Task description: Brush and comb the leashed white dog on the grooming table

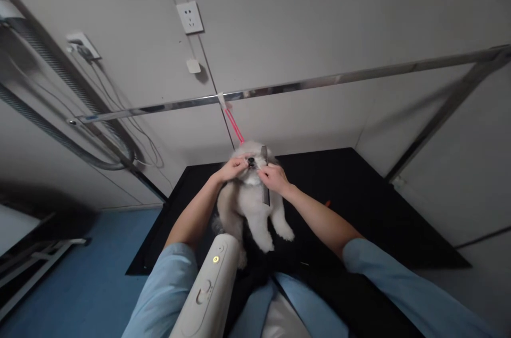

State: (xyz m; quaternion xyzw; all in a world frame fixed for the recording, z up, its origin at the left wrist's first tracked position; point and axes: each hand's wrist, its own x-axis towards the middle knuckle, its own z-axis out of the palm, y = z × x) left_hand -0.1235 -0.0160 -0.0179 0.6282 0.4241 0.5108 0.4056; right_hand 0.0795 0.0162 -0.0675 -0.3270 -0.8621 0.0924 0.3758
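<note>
A fluffy white dog (243,202) sits on the black grooming table, facing me. My left hand (232,169) is closed at the side of its muzzle, with the fingertips next to the dark nose (251,161). In my right hand (275,178) I grip a grey comb (266,195), held upright with its ends showing above and below the fingers. The tips of that hand touch the fur on the other side of the mouth. Fur and fingers hide the exact hold of the left hand.
A pink loop leash (235,126) runs from the metal bar (295,85) down behind the dog's head. The black table (331,167) stands against the wall. A white device with a yellow light (215,274) fills the near foreground. Grey hoses (59,69) hang at left.
</note>
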